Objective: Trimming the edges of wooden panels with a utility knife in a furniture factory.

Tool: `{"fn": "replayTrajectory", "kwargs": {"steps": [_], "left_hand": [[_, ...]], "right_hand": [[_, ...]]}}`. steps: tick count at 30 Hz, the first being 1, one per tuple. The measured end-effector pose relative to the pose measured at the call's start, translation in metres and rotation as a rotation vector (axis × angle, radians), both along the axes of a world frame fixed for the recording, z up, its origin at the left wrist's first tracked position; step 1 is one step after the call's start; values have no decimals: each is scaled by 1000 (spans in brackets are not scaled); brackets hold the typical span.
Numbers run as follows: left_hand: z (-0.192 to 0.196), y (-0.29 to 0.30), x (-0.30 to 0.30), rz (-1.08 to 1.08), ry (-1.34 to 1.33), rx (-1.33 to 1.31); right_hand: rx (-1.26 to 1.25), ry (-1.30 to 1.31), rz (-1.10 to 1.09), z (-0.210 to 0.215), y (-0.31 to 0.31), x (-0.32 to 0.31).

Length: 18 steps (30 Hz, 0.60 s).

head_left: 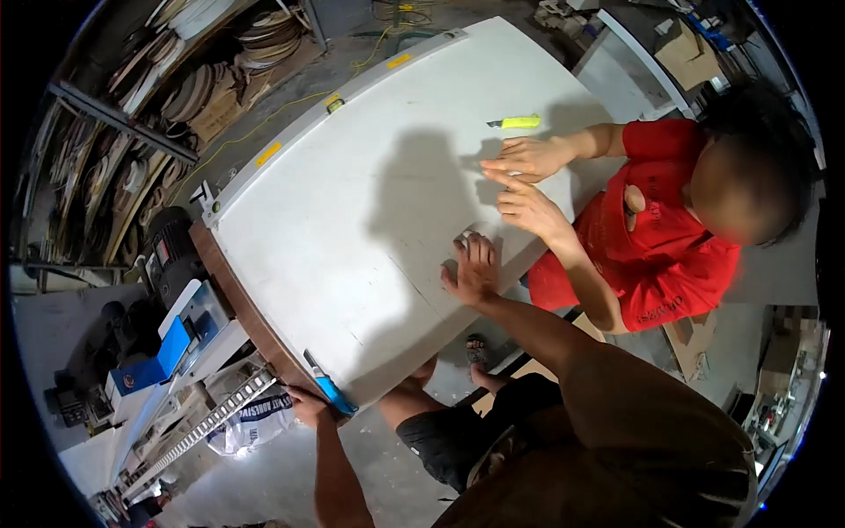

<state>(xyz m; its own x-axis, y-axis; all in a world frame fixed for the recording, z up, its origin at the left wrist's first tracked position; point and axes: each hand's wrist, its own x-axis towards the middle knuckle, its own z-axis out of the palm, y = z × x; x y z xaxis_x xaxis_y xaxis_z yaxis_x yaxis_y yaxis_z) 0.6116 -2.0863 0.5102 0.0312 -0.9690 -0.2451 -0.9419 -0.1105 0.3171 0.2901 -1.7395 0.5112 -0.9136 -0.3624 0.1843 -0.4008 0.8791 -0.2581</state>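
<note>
Lying flat across the middle of the view, large white panel [352,202]: rectangular, smooth matte face, corners rounded by the lens, a dark brown edge band [236,299] along its near-left side, faint pencil-like lines on the near part, yellow tape tabs [268,153] on the far-left edge

Left hand [308,407]: at the panel's near corner, fingers curled around a blue-handled tool [331,391] that lies against the edge band; whether the tool is a cutter or a trimmer cannot be told

Right hand [473,271]: palm down on the panel's right edge, fingers spread and pressed flat to the white face

Second person in a red shirt [669,238], beside the right edge: both hands on the panel, nearer hand [526,208] with loosely extended fingers, farther hand [528,158] flat with fingers fanned

Yellow utility knife [516,122]: loose on the panel just beyond the second person's farther hand, touched by no one

Left of the panel, lower down: machine with a blue housing [172,348] and a toothed metal rail [211,418]

Far left: shelves [132,132] stacked with coils of edge banding

Beyond the far edge: grey floor with a yellow cable [264,123]
</note>
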Motion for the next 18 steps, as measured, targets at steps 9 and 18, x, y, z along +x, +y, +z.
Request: {"fn": "replayTrajectory", "kwargs": {"steps": [9,18], "left_hand": [[-3,0,-7,68,-35,14],[9,4,-7,40,-10,22]], "right_hand": [[57,-44,2,-2,2,-5],[71,-53,-2,-3,3,-2]]}}
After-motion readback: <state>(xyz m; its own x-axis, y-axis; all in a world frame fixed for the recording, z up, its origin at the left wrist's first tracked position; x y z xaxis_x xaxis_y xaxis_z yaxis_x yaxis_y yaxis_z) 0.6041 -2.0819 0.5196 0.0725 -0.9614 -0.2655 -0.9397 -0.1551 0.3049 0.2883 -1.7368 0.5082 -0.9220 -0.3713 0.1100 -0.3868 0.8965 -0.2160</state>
